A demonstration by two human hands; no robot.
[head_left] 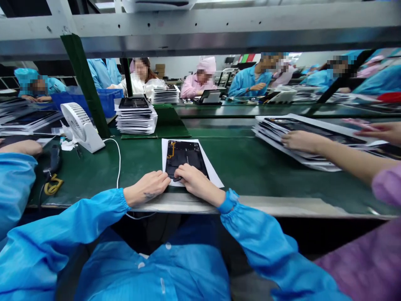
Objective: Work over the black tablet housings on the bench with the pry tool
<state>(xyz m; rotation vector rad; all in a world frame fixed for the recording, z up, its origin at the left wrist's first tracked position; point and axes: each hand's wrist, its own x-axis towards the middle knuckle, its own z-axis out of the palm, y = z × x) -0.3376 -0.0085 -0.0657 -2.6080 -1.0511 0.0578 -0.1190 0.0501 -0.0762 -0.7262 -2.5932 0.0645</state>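
A black tablet housing (187, 158) with an orange flex cable (171, 149) along its left side lies on a white sheet (210, 169) at the bench's front edge. My left hand (149, 187) is closed at the housing's near left corner, thumb and fingertips pressed on its edge. Over the near part of the housing, my right hand (196, 180) is curled with its fingertips pinching a small dark piece (177, 179). What kind of piece it is I cannot make out.
Behind the housing stands a stack of sheets and housings (136, 119). A white fan (82, 127) with its cable (119, 163) is left of it. At right, a co-worker's hands (302, 142) work over another stack (282, 125). A co-worker's blue sleeve (14, 184) reaches in from the left.
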